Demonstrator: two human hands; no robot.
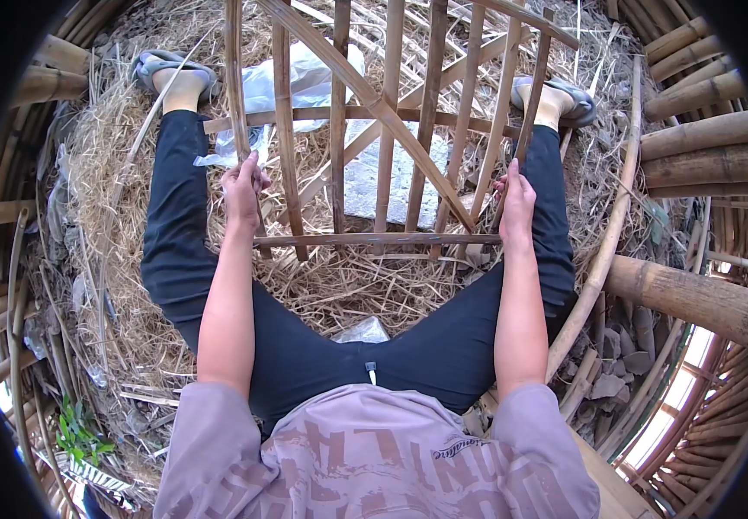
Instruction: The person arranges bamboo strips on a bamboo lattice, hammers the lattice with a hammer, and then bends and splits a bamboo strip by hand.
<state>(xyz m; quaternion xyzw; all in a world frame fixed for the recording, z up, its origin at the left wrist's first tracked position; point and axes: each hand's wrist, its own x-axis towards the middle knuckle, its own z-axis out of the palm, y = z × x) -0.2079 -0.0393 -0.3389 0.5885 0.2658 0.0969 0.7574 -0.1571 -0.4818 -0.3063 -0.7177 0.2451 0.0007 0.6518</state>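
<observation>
A lattice panel of split bamboo strips (339, 164) stands between my spread legs, with upright slats, crossing diagonals and a bottom crosspiece (374, 240). My left hand (242, 186) is closed around the outer left slat, a little above the bottom crosspiece. On the other side my right hand (516, 197) grips the outer right slat at about the same height. Behind the slats lie a pale stone block (400, 186) and a crumpled clear plastic sheet (304, 73). The panel's top runs out of view.
Dry straw (123, 259) covers the ground. Thick bamboo poles (694, 298) jut in from the right, beside a long curved bamboo strip (620, 199) and broken stones (612, 385). More bamboo (6, 214) lines the left. A small green plant (80, 432) grows at lower left.
</observation>
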